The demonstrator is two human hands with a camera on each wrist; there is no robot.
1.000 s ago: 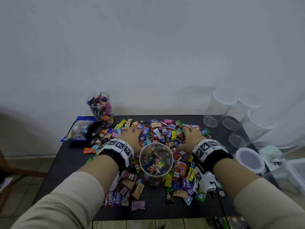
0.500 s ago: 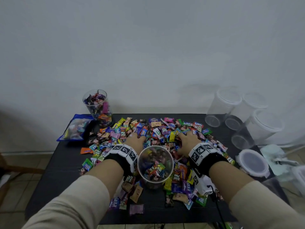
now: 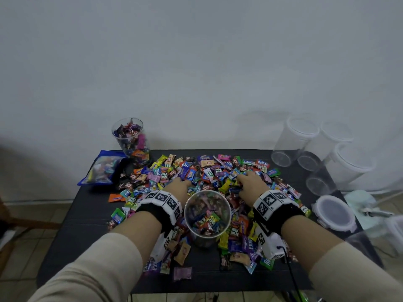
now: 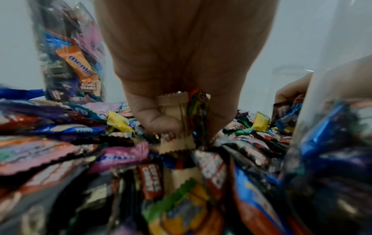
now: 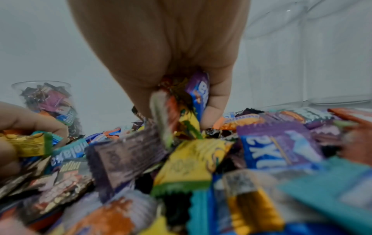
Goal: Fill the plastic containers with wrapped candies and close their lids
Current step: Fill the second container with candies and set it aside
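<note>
A clear plastic container [image 3: 207, 211], partly filled with wrapped candies, stands open in the middle of the black table [image 3: 65, 240]. A wide heap of wrapped candies [image 3: 209, 171] lies around and behind it. My left hand [image 3: 177, 186] sits in the heap just left of the container, its fingers [image 4: 157, 117] curled round a beige wrapper and several other candies [image 4: 177, 120]. My right hand [image 3: 248, 185] is just right of the container, fingers [image 5: 215, 105] curled round a bunch of candies [image 5: 181, 101], a purple one among them.
A full open container [image 3: 130, 140] stands at the back left beside a blue candy bag [image 3: 101, 167]. Several empty lidded containers [image 3: 309, 144] lie at the back right. A loose lid [image 3: 333, 212] rests on the right edge. One purple candy [image 3: 182, 273] lies near the front edge.
Both hands have drawn back from the far part of the heap toward the container, and their fingers have curled round candies.
</note>
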